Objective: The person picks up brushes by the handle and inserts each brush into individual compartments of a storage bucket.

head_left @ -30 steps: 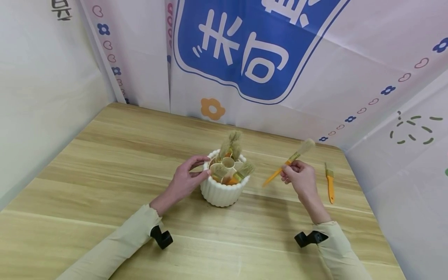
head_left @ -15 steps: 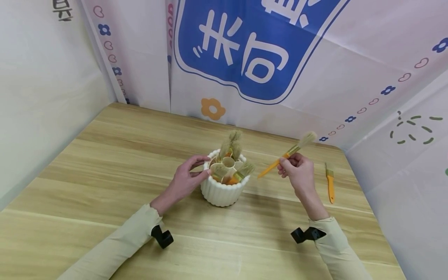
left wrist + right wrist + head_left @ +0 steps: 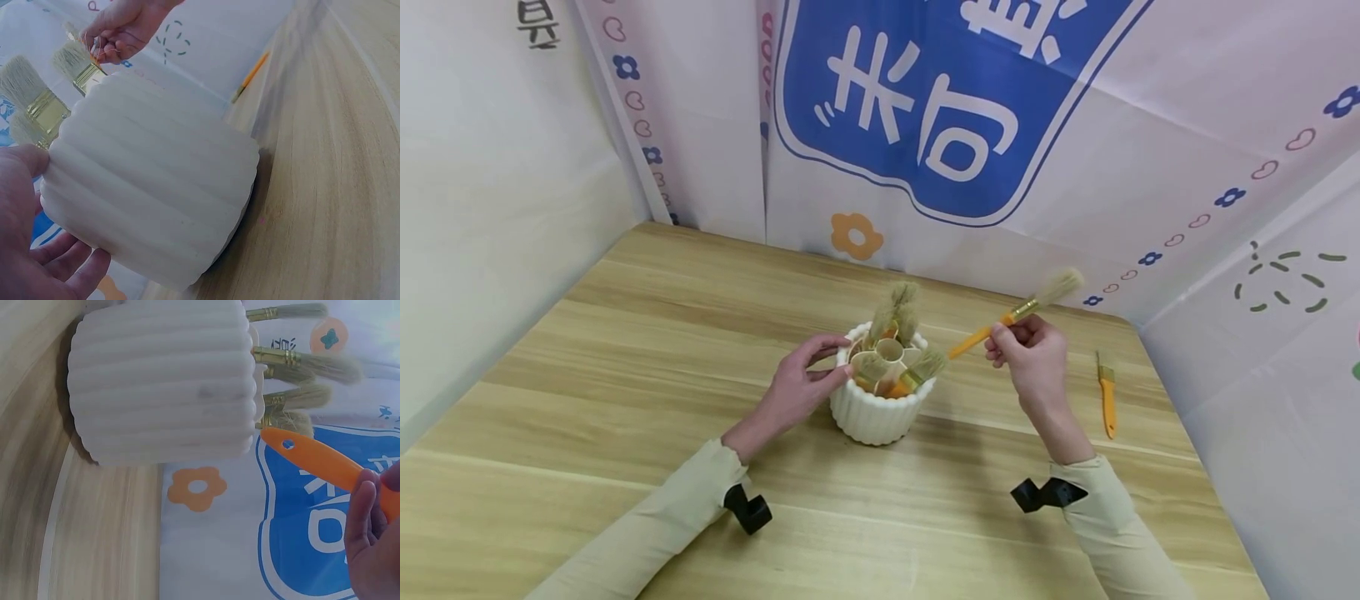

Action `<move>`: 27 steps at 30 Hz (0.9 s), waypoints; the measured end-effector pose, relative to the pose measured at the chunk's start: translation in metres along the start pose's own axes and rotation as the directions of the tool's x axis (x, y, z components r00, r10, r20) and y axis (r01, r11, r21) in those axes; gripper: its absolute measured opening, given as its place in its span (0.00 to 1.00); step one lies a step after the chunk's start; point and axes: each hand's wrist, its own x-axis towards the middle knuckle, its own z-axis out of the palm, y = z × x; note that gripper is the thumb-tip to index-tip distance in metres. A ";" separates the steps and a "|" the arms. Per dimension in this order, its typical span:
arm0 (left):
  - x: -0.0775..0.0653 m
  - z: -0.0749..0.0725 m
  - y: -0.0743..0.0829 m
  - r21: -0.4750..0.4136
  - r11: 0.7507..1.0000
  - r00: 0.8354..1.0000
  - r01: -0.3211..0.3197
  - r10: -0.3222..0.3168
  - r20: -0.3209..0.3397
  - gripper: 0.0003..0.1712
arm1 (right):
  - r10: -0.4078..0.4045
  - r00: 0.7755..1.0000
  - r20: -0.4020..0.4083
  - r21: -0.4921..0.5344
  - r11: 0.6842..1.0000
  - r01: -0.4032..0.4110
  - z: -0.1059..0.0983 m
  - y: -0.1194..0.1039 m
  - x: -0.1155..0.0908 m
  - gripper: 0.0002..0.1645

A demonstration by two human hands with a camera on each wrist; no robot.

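Note:
A white ribbed pot (image 3: 880, 419) stands upright on the table, with a petal-shaped divider inside. Several paintbrushes (image 3: 300, 362) stick out of it, bristles up. My left hand (image 3: 805, 375) holds the pot's left side, thumb and fingers at the rim. Right of the pot, my right hand (image 3: 1034, 358) pinches a paintbrush (image 3: 973, 340) by its orange handle, above the table. This brush slants, with pale bristles (image 3: 1062, 286) up to the right and the handle's holed end down toward the pot. In the right wrist view that handle end (image 3: 281, 439) appears close to the rim.
Another orange-handled paintbrush (image 3: 1108, 400) lies flat on the wooden table (image 3: 700, 292) at the right. White printed sheets (image 3: 700, 108) rise behind and along both sides of the table.
My right hand has moved left and slightly farther back, bringing the brush's handle end up near the pot's rim. My left hand stays on the pot.

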 end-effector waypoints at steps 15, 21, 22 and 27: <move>-0.001 0.000 -0.001 -0.007 1.000 1.000 0.002 -0.002 0.001 0.21 | -0.134 0.981 0.138 0.094 0.988 0.122 0.027 -0.008 0.003 0.03; -0.001 0.000 -0.003 -0.017 1.000 1.000 -0.001 0.001 0.009 0.22 | -0.166 0.941 0.295 -0.005 0.984 0.176 0.035 -0.008 0.005 0.07; -0.001 0.000 -0.003 -0.019 1.000 1.000 -0.001 0.001 0.011 0.22 | -0.171 0.932 0.320 -0.031 0.981 0.191 0.036 -0.008 0.005 0.07; -0.001 0.000 -0.004 -0.015 1.000 1.000 -0.002 0.002 0.006 0.22 | -0.182 0.886 0.426 -0.168 0.947 0.275 0.040 -0.010 0.009 0.06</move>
